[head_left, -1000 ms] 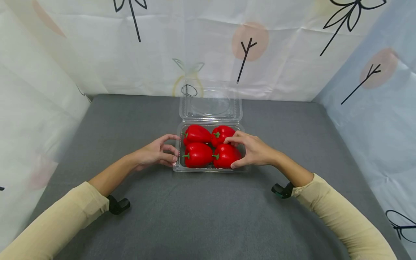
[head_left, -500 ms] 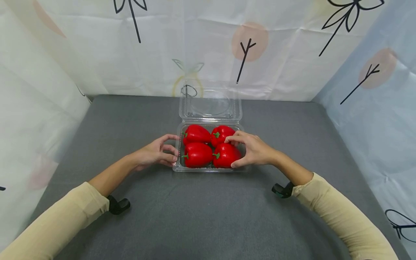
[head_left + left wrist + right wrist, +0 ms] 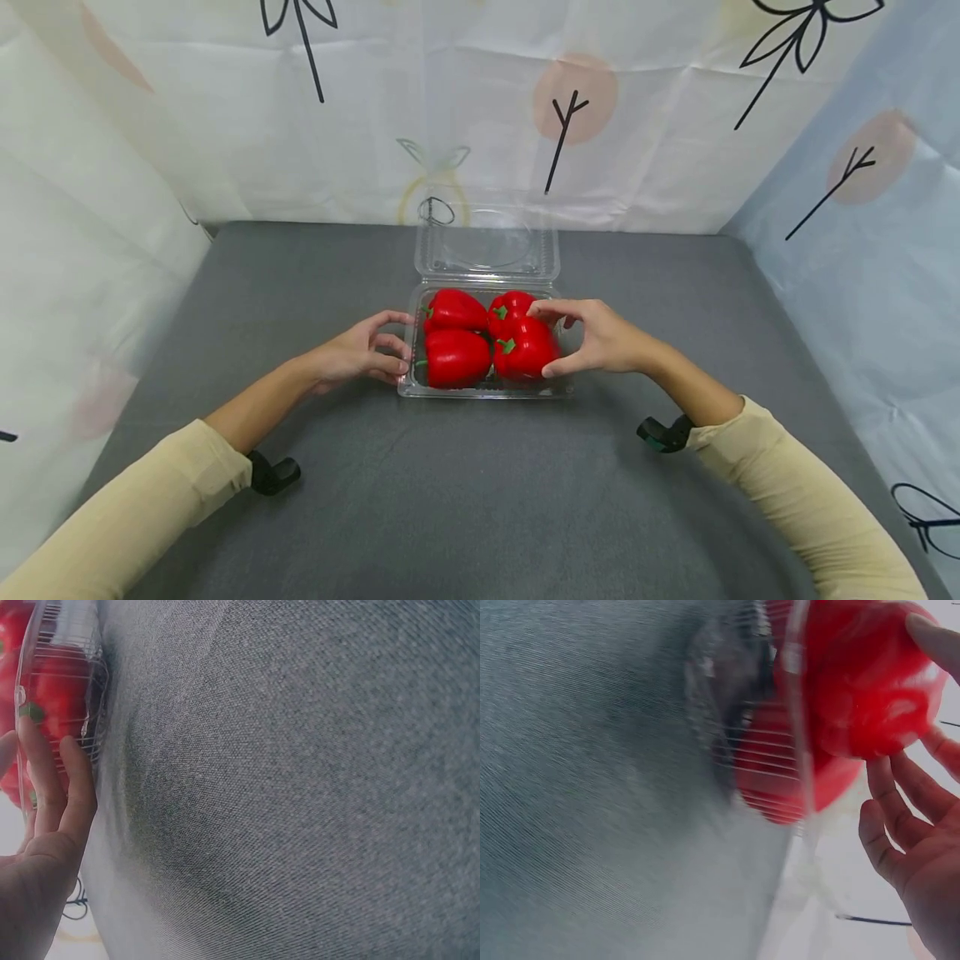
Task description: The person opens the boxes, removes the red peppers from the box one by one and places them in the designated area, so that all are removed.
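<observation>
A clear plastic clamshell container (image 3: 487,395) holds several red bell peppers (image 3: 457,358). My right hand (image 3: 603,337) grips the front right bell pepper (image 3: 528,354) between thumb and fingers. In the right wrist view that same bell pepper (image 3: 877,682) is raised above the container's rim (image 3: 804,727), with fingertips against its side. At the container's left side is my left hand (image 3: 363,352), its fingers spread and touching the rim. The left wrist view has the fingers of this left hand (image 3: 49,817) extended along the ribbed wall.
The container's clear lid (image 3: 486,242) stands open at the back, hinged to the tray. A grey cloth-covered table (image 3: 450,500) lies under everything. White printed sheets (image 3: 487,100) hang behind and at both sides of the table. Black straps (image 3: 273,473) are on both wrists.
My right hand has drawn slightly right and up, lifting and tilting the front right bell pepper so its stem points more upward. The left hand stays at the container's left side.
</observation>
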